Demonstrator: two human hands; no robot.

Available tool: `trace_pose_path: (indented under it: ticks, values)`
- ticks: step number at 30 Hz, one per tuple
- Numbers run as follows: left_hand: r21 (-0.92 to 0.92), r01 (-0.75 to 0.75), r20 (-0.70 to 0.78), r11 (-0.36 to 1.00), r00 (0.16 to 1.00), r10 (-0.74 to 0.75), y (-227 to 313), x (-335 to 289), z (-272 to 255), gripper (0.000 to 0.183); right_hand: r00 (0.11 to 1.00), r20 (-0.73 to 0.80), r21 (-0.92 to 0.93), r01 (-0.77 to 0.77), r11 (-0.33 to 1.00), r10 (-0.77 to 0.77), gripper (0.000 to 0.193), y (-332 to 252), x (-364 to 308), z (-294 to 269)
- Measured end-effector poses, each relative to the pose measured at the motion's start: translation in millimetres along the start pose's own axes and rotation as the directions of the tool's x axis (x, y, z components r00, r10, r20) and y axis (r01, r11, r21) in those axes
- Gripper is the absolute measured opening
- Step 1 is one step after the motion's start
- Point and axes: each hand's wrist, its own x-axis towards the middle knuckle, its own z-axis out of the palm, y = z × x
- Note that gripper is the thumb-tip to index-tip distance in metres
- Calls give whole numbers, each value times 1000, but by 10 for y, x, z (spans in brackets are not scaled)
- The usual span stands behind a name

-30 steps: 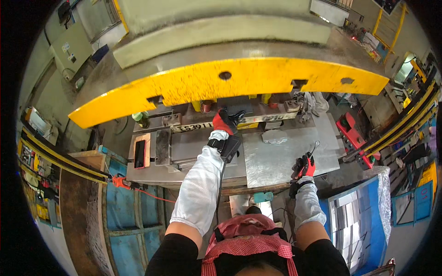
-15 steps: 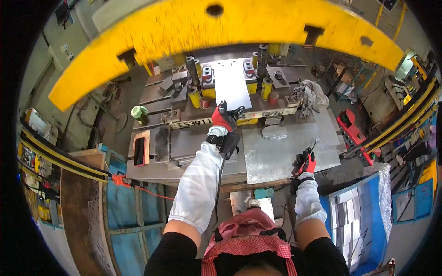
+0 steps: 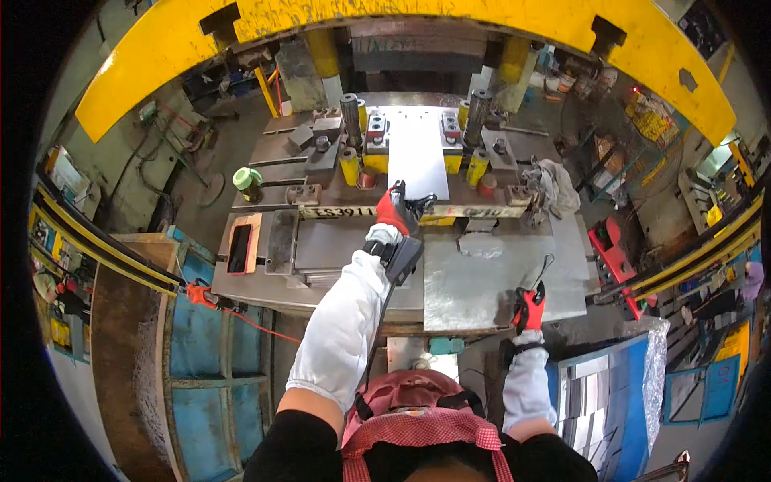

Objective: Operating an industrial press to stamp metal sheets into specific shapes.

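Observation:
My left hand, in a red and black glove, reaches to the near edge of a bright flat metal sheet. Its fingers are spread, with the tips at that edge. The sheet lies in the press die, between two guide blocks and dark upright posts. My right hand, gloved alike, is closed around a thin metal tool with a looped end. That tool points away over a wide grey metal plate. A black device is strapped to my left wrist.
A yellow press beam arches across the top. Grey rags lie right of the die, and a green-lidded bottle stands at left. Stacked plates sit near my left forearm. A blue bin is at lower right.
The view has tilted, showing more of the press behind the die. My left hand stays at the sheet's near edge; my right hand still holds the looped tool over the grey plate.

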Motion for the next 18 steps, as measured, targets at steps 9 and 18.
trace_pose_path:
  ticks: [9, 18]
  values:
    - [0, -30, -109, 1000, 994, 30, 79, -106, 80, 30, 665, 747, -387, 443, 809, -7, 53, -1268, 728, 2267]
    - [38, 28, -164, 999, 986, -22, 41, 20, 18, 32, 593, 772, -289, 10, 957, 227, 19, -1301, 1492, 3237]
